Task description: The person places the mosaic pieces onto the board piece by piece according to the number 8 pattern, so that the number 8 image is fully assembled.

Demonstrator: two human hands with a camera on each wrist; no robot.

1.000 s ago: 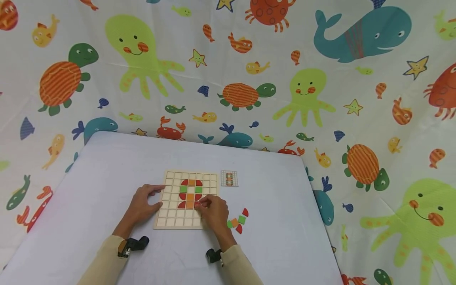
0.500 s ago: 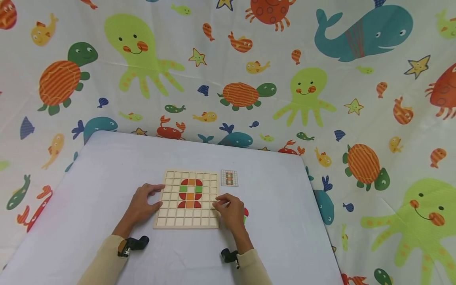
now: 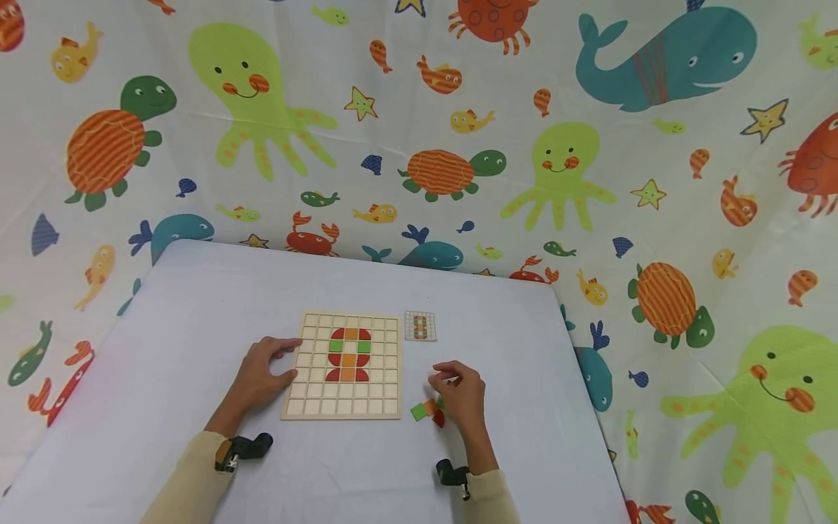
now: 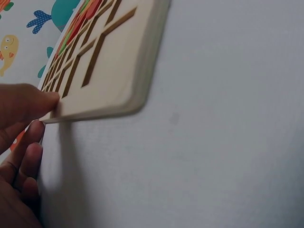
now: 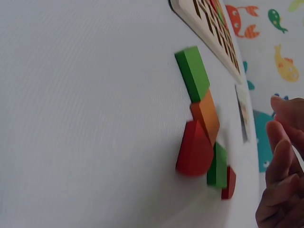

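Note:
A wooden grid board (image 3: 314, 406) lies in the middle of the table in the head view. Red quarter-round, green and orange square blocks fill some of its cells, with red ones (image 3: 362, 375) in the lowest filled row. Thumb and forefinger spread, my left hand (image 3: 258, 375) touches the board's left edge; in the left wrist view its thumb overlaps the rim. My right hand (image 3: 461, 393) hovers over loose blocks right of the board, fingers loosely bent, nothing between the fingertips. Those blocks are green (image 5: 194, 73), orange (image 5: 206, 115) and red (image 5: 194, 152), with another green and red behind.
A small printed card (image 3: 420, 326) with a coloured grid pattern lies beside the board's upper right corner. White cloth covers the table (image 3: 327, 466). Behind it hangs a curtain (image 3: 393, 87) printed with sea animals.
My right hand let go of a red quarter-round block, now in a board cell, and moved right to the loose blocks. My left hand stays at the board's edge.

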